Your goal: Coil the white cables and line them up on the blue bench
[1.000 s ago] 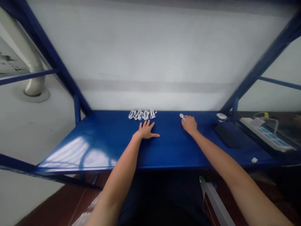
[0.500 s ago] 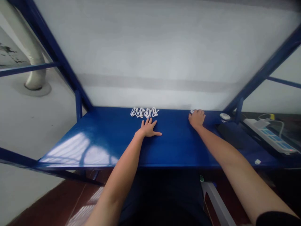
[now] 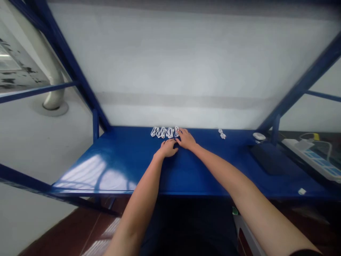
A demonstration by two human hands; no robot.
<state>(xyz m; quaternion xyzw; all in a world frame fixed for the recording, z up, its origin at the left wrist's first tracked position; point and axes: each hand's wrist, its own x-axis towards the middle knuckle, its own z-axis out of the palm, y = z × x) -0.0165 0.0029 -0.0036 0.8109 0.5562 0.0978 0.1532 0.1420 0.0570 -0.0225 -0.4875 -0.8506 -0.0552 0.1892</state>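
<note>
Several coiled white cables (image 3: 162, 132) lie in a row near the back edge of the blue table (image 3: 128, 156). My left hand (image 3: 168, 148) rests just in front of them, fingers bent and apart, holding nothing visible. Beside it, my right hand (image 3: 185, 138) reaches to the rightmost coil (image 3: 176, 131) of the row and touches it; whether its fingertips grip the coil is unclear. Another bundled white cable (image 3: 222, 134) lies alone, farther right on the table.
At the right are a round white object (image 3: 259, 136), a dark flat pad (image 3: 266, 160), a white power strip (image 3: 315, 158) and a small white piece (image 3: 302, 191). Blue frame posts rise on both sides, before a pale back panel (image 3: 186, 64).
My right hand has moved left from the lone bundle to the row's rightmost coil, leaving that bundle uncovered. My left hand's fingers have drawn in. The camera view has shifted slightly.
</note>
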